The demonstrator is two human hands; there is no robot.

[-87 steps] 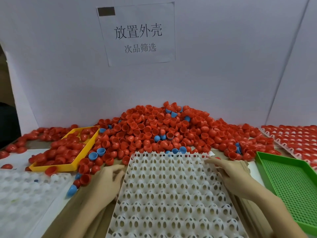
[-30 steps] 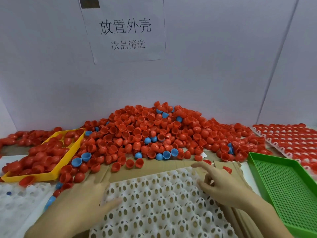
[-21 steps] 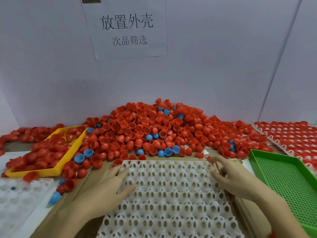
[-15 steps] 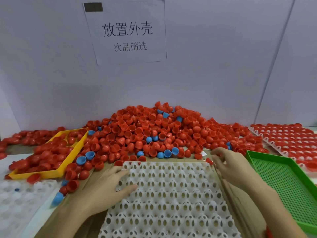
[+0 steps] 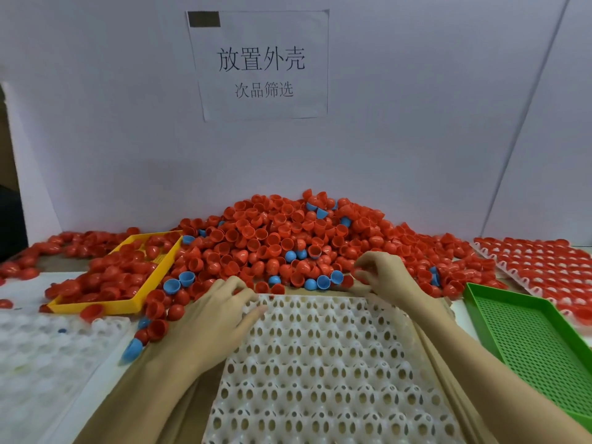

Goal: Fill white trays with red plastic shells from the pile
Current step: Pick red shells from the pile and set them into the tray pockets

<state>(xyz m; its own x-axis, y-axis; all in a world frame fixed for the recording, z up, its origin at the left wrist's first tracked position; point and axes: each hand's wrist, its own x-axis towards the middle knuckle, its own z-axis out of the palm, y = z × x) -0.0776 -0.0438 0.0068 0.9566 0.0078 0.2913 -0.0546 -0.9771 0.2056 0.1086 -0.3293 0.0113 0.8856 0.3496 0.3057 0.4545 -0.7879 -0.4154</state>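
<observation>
A big pile of red shells (image 5: 282, 238), with a few blue ones mixed in, lies against the back wall. In front of it an empty white tray (image 5: 320, 363) with rows of holed cups rests on brown cardboard. My left hand (image 5: 214, 318) rests with relaxed fingers on the tray's far left corner, its fingertips touching shells at the pile's edge. My right hand (image 5: 384, 277) is at the tray's far right corner, its fingers curled and pinching a red shell (image 5: 357, 273) at the front of the pile.
A yellow tray (image 5: 96, 307) holding red shells sits at the left, with blue shells (image 5: 174, 285) beside it. Another white tray (image 5: 41, 347) lies at the near left. A green mesh tray (image 5: 474, 302) stands at the right, and behind it a tray filled with red shells (image 5: 544, 261). A paper sign (image 5: 259, 65) hangs on the wall.
The white tray slid forward to the pile's edge. My right hand left the tray's corner and reached into the shells, fingers curling. My left hand moved up to the far left corner.
</observation>
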